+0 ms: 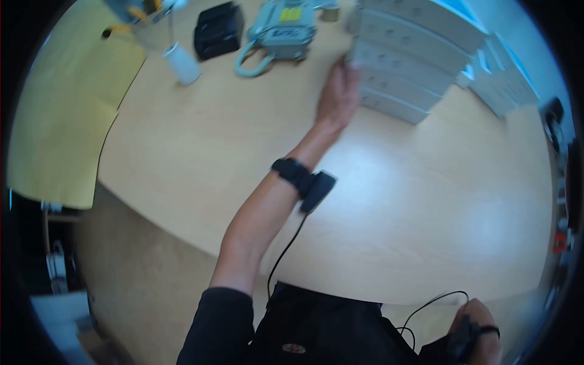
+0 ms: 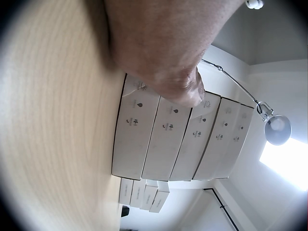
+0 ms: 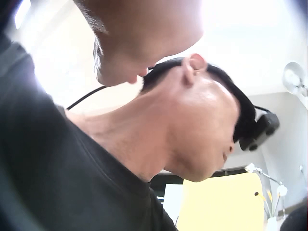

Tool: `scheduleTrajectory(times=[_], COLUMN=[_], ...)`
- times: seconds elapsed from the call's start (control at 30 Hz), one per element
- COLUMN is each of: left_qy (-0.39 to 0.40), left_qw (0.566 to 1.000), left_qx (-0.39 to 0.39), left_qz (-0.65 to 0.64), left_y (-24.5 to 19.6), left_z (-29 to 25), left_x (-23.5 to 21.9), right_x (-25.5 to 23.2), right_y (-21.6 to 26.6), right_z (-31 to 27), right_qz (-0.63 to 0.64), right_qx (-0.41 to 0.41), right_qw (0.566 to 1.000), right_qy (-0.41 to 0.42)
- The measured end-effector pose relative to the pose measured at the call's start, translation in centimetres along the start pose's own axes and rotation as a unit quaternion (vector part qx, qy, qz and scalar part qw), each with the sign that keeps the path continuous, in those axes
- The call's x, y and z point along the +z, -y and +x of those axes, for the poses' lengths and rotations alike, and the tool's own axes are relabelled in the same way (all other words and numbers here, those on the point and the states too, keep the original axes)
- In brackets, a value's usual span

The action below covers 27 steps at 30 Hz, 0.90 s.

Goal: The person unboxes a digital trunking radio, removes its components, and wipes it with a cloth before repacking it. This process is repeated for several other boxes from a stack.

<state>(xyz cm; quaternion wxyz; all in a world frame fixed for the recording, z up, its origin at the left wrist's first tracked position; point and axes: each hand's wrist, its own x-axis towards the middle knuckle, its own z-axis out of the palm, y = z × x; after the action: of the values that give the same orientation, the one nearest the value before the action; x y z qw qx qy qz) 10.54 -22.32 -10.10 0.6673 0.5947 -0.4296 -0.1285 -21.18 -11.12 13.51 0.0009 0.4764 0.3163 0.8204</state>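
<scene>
My left hand (image 1: 339, 97) reaches out over the wooden table and rests against the left side of a stack of white boxes (image 1: 404, 70). Its fingers are extended along the boxes' side, and the fingertips are partly hidden there. From the left wrist, the boxes (image 2: 163, 139) show small printed symbols on their faces, with the hand (image 2: 159, 53) overlapping their near ends. Low at my right side, off the table's front edge, my right hand (image 1: 479, 319) hangs with nothing visible in it. The right wrist view shows that hand (image 3: 144, 38) with fingers loosely bent.
A second, lower stack of white boxes (image 1: 502, 76) stands behind at the right. Along the back left are a light green telephone (image 1: 285, 33), a black device (image 1: 218, 30) and a white vase (image 1: 182, 63). A yellow panel (image 1: 58, 121) borders the table's left.
</scene>
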Motion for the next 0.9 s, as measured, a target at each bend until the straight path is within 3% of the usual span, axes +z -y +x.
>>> scheduleTrajectory(times=[0.03, 0.07, 0.1, 0.13, 0.17, 0.2, 0.3, 0.37, 0.53, 0.57, 0.67, 0.83, 0.9], left_qy=[0.001, -0.001, -0.004, 0.010, 0.025, 0.039, 0.064, 0.079, 0.088, 0.084, 0.074, 0.077, 0.076], left_qw=[1.000, 1.000, 1.000, 0.999, 0.999, 0.998, 0.996, 0.994, 0.993, 0.993, 0.994, 0.994, 0.993], left_qx=[-0.003, -0.007, -0.013, 0.000, 0.007, 0.015, 0.046, 0.062, 0.075, 0.077, 0.082, 0.082, 0.085], left_qz=[-0.010, -0.020, -0.027, -0.033, -0.040, -0.045, -0.044, -0.040, -0.032, -0.031, -0.022, -0.017, -0.014], left_y=[-0.2, -0.7, -1.0, -0.8, -0.8, -1.2, -1.8, -2.1, -2.8, -2.9, -3.2, -3.4, -3.5], left_z=[-0.1, -0.2, -0.3, -0.3, -0.4, -0.4, -0.3, -0.3, -0.6, -0.7, -1.0, -1.3, -1.4], left_x=[0.0, 0.2, 0.3, 0.1, -0.2, 0.0, 0.1, 0.2, 0.1, 0.1, 0.0, -0.3, -0.3], right_x=[-1.4, -4.3, -7.5, -9.5, -9.7, -8.3, -10.7, -11.3, -11.8, -9.7, -9.0, -9.5, -9.1], right_y=[0.0, 0.0, 0.1, 0.4, -2.6, -4.6, -7.6, -8.5, -9.2, -8.6, -8.3, -8.2, -7.8], right_z=[0.2, -0.3, -1.4, -3.5, -7.6, -9.0, -17.6, -21.6, -26.9, -25.8, -25.0, -25.7, -26.3], right_qz=[-0.010, -0.052, -0.093, -0.128, -0.258, -0.208, -0.160, -0.154, -0.016, 0.024, 0.018, 0.020, -0.025], right_qx=[-0.022, 0.173, 0.363, 0.539, 0.546, 0.656, 0.825, 0.852, 0.877, 0.870, 0.854, 0.858, 0.850], right_qw=[1.000, 0.983, 0.927, 0.832, 0.776, 0.696, 0.541, 0.494, 0.451, 0.465, 0.474, 0.468, 0.487], right_qy=[0.013, 0.022, 0.021, 0.008, 0.182, 0.203, 0.040, 0.077, 0.165, 0.166, 0.216, 0.209, 0.197])
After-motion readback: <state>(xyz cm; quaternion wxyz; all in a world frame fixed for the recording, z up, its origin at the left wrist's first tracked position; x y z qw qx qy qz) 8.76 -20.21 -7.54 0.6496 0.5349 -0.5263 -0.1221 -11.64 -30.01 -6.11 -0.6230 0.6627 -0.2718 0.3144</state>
